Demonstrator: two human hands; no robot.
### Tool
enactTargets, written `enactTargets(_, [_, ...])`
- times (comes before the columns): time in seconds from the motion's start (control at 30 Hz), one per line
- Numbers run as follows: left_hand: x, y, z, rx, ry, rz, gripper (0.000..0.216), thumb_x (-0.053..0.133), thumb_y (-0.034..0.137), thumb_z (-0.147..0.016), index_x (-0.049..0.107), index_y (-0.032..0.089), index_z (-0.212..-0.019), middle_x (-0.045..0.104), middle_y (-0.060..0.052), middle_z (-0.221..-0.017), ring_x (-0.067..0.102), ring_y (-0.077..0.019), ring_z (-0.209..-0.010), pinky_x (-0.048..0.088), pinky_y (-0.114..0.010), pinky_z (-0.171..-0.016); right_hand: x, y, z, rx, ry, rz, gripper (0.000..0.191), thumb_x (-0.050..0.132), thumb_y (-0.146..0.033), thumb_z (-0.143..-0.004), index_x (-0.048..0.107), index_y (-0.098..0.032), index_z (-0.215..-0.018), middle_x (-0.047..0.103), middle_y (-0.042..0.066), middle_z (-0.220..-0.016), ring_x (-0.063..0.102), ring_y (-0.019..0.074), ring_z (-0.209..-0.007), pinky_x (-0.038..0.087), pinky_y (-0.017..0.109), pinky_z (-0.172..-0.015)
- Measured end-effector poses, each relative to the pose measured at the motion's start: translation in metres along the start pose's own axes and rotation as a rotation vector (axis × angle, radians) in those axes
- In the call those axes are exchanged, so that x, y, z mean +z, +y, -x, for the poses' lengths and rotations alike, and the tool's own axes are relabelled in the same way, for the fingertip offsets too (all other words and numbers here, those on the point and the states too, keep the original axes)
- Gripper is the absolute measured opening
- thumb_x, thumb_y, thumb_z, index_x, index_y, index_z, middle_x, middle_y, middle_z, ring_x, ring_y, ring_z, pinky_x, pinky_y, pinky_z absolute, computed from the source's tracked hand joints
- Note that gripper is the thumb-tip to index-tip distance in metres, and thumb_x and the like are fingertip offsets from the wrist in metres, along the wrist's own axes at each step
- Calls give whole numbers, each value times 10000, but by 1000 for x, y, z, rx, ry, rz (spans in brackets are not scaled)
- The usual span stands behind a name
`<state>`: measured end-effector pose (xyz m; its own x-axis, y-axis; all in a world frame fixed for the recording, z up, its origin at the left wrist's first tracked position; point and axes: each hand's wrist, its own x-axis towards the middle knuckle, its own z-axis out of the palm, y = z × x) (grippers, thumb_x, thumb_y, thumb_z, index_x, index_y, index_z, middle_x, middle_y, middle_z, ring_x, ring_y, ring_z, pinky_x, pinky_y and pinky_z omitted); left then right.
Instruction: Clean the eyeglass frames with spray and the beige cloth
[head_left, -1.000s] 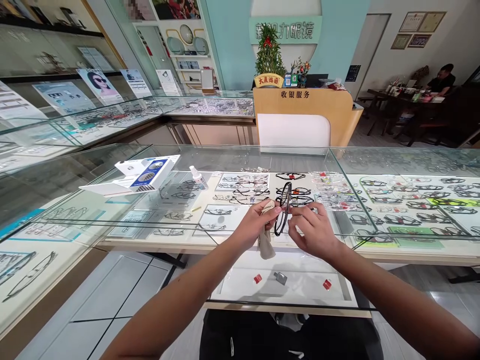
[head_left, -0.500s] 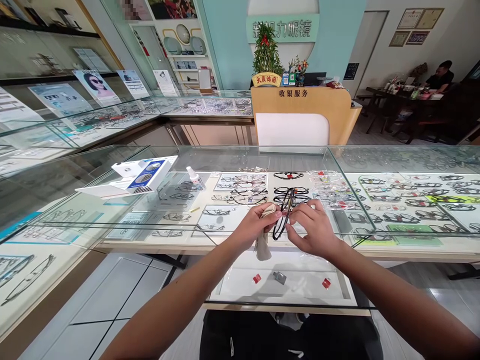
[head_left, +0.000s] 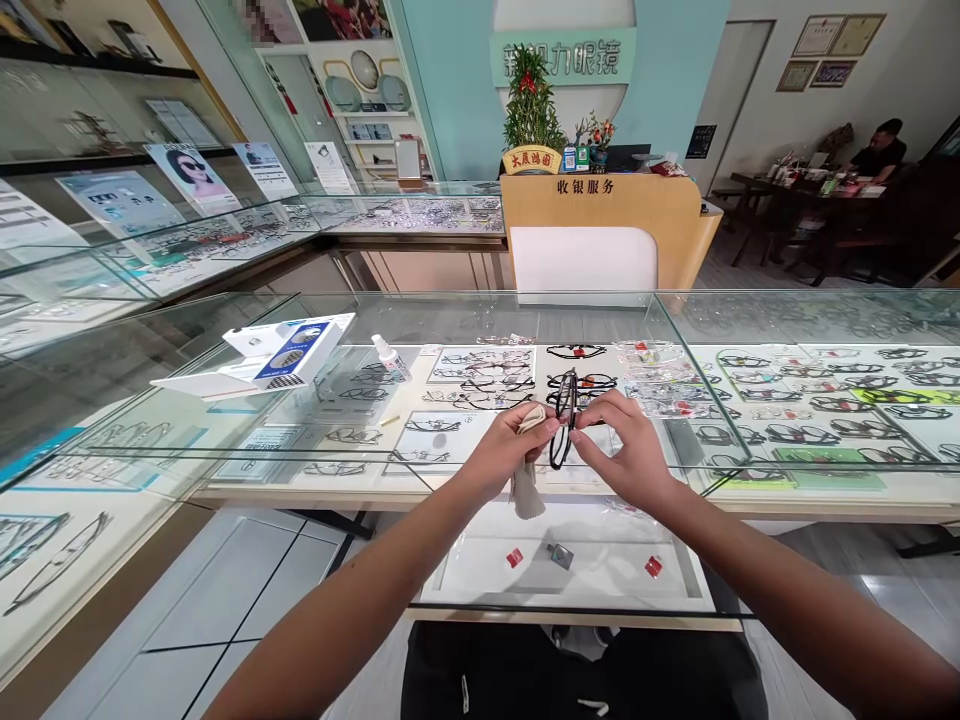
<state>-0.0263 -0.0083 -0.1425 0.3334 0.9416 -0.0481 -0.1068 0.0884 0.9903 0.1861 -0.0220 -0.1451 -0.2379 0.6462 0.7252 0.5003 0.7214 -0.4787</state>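
The glass counter (head_left: pixel 420 455) lies bare along its near edge on both sides of the hands. Toward the far left corner a white box (head_left: pixel 289 350) and a spray bottle (head_left: pixel 390 357) stand in the way.

glasses frame (head_left: pixel 562 420) – black | cloth (head_left: pixel 527 490) – beige | counter front (head_left: pixel 600 215) – tan

The black glasses frame (head_left: pixel 562 420) looks like glossy plastic. The beige cloth (head_left: pixel 526 488) is soft and matt. The display case (head_left: pixel 450 320) is clear, reflective glass. At 12 o'clock, the cashier desk (head_left: pixel 607 215) shows smooth pale wood.
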Motion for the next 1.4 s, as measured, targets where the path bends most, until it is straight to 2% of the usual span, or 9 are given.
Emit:
enactTargets(0.3, [4,4,2,15,51,-55,503,881,656,-763,729,193,-884,441,50,-648,366,-92,-583,269,-246,-568,2,0,2,62,-24,-97,88,694,-199,-999,674,-254,-934,671,37,-944,680,203,-888,566,362,-782])
enactTargets(0.63, [3,3,1,-12,76,-23,467,893,616,-766,755,197,-918,479,46,-662,381,-88,-578,287,-250,-566,3,-2,5,-34,-30,65,44,662,-237,-1034,652,-256,-995,718,61,-991,703,225,-938,577,380,-799])
enactTargets(0.83, [5,8,4,-20,110,-20,478,910,619,-736,762,204,-920,482,47,-657,395,-90,-575,287,-249,-562,5,-2,6,-40,-16,57,38,655,-239,-1043,651,-262,-1013,735,67,-1015,716,234,-977,588,388,-820])
enactTargets(1.03, [4,8,5,-18,82,4,468,919,599,-739,755,192,-901,478,46,-665,387,-84,-579,275,-248,-565,6,-4,7,-60,-5,61,41,662,-227,-1036,645,-255,-1012,722,60,-991,710,224,-944,591,379,-820])
enactTargets(1.4, [2,2,3,-7,80,-9,471,894,607,-774,765,190,-951,468,50,-659,372,-81,-581,251,-246,-565,6,-5,8,-42,-14,66,44,660,-233,-1041,651,-258,-1007,732,64,-1019,731,232,-1008,585,360,-833])
